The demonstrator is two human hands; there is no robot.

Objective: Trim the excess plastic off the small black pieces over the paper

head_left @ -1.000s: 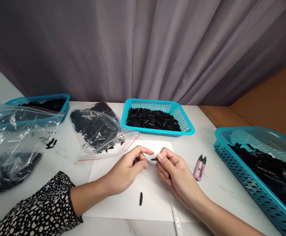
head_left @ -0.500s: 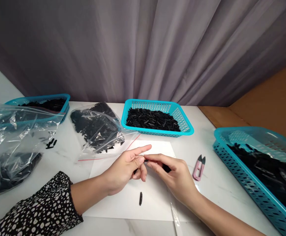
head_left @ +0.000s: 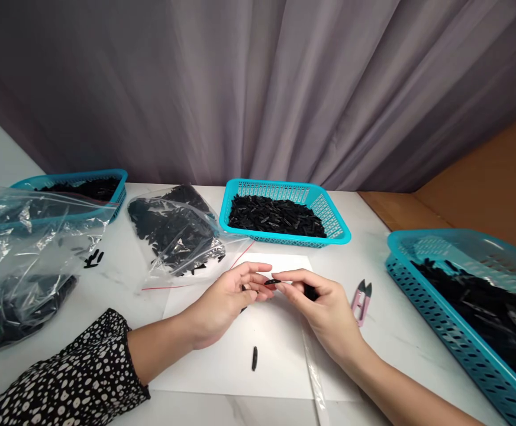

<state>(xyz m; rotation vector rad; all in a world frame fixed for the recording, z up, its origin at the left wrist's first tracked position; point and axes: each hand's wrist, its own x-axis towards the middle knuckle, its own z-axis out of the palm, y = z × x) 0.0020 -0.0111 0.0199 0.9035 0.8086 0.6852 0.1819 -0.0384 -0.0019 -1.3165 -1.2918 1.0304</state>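
My left hand [head_left: 226, 299] and my right hand [head_left: 324, 310] meet over a white sheet of paper [head_left: 240, 367] at the table's middle. Between their fingertips sits a small black piece [head_left: 270, 282], pinched by my right thumb and forefinger while my left fingers touch its other end. More dark pieces show inside my left palm and under my right fingers. Another small black piece [head_left: 254, 358] lies loose on the paper below the hands. A narrow clear plastic strip [head_left: 313, 370] runs down from my right hand across the paper.
Pink thread snips [head_left: 360, 300] lie right of the paper. Teal baskets of black pieces stand at the back centre [head_left: 338, 228], far right [head_left: 439, 331] and back left [head_left: 118, 186]. Clear bags of black pieces lie at the left [head_left: 27, 260] and centre-left [head_left: 176, 236].
The hands came together, then drew slightly apart; the small black piece now shows between the fingertips. The clear strip has shifted up under my right hand.
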